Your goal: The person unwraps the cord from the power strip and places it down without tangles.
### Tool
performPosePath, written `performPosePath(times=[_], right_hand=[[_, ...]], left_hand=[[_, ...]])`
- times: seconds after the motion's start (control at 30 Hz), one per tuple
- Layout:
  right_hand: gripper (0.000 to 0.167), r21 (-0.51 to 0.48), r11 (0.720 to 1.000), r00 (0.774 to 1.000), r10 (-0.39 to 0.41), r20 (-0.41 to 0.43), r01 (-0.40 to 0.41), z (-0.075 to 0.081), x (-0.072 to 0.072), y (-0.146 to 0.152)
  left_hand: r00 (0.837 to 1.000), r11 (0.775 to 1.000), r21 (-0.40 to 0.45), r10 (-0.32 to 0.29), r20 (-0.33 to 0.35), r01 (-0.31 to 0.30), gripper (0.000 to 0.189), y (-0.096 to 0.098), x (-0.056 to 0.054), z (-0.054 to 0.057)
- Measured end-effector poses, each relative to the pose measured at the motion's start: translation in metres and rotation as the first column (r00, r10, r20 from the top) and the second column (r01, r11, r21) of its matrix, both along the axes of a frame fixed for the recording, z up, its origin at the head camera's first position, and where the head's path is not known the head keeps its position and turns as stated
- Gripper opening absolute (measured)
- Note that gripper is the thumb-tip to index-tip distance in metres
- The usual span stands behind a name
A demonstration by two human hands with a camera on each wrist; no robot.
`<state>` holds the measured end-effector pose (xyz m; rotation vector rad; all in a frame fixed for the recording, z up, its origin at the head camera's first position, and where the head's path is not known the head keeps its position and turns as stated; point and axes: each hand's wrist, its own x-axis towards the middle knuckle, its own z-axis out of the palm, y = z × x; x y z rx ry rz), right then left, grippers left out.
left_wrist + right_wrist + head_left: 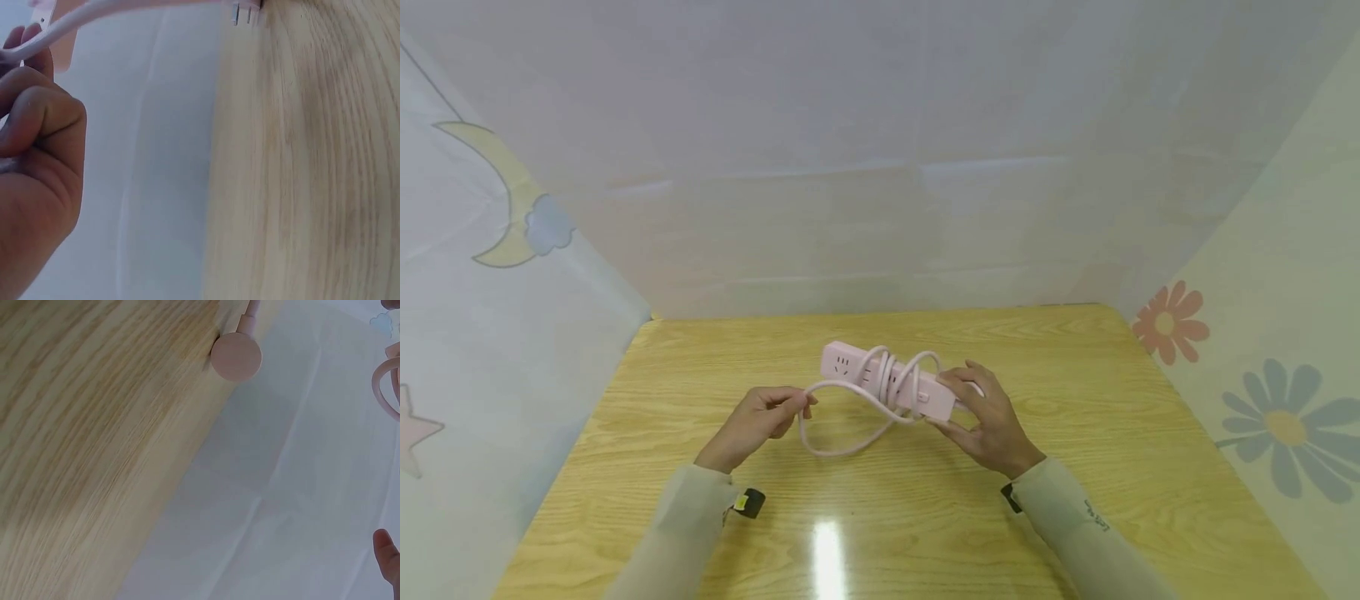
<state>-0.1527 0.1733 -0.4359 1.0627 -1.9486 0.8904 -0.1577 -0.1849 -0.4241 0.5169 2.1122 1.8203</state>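
A pale pink power strip [842,360] is tilted over the table, its cord [842,452] wound several times around its middle. My left hand [760,421] pinches a loose loop of that cord left of the strip, thumb against fingers. At the strip's right end, my right hand [988,421] grips it between thumb and fingers. In the left wrist view, the curled left fingers [47,115] hold the cord [94,10], and metal plug prongs [240,14] show at the top. The right wrist view shows the plug's round face [236,357] and one right fingertip [382,545]; most of that hand is out of frame.
Beneath both hands lies a wood-grain table [700,350], with a bright light reflection near its front. A pale cloth backdrop [880,233] rises along the back edge, and patterned cloths hang at left and right. Both wrists carry dark straps [749,502] at the sleeve cuffs.
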Motion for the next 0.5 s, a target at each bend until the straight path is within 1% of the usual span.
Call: performPosePath(times=[0.07, 0.13, 0.2, 0.33, 0.43, 0.5], right_hand=[[0.052, 0.003, 1.0, 1.0, -0.003, 0.005, 0.003, 0.0001, 0.0006, -0.0001], [0.051, 0.006, 1.0, 1.0, -0.007, 0.014, 0.006, 0.0001, 0.001, 0.0002], [0.051, 0.01, 1.0, 1.0, -0.008, 0.022, 0.008, 0.0005, 0.0012, 0.0007], [0.051, 0.015, 1.0, 1.0, -0.009, 0.008, 0.009, 0.0011, 0.0007, 0.0008], [0.051, 0.014, 1.0, 1.0, -0.009, -0.013, 0.009, 0.0017, 0.0002, -0.0002], [0.052, 0.014, 1.0, 1.0, -0.011, -0.011, 0.012, 0.0015, 0.0002, -0.0005]], left_hand=[[0.999, 0.999, 0.005, -0.04, -0.012, 0.04, 0.026, -0.0011, 0.0003, -0.001], [0.998, 0.998, 0.009, -0.067, -0.022, 0.067, 0.026, -0.0018, 0.0009, -0.0017], [0.997, 0.997, 0.02, -0.078, -0.025, 0.079, 0.024, -0.0026, 0.0019, -0.003], [0.995, 0.993, 0.061, -0.097, -0.033, 0.099, 0.02, -0.0038, 0.0044, -0.0053], [0.991, 0.987, 0.096, -0.125, -0.042, 0.128, 0.019, -0.0041, 0.0066, -0.0061], [0.989, 0.983, 0.112, -0.141, -0.046, 0.146, 0.019, -0.0038, 0.0076, -0.0061]])
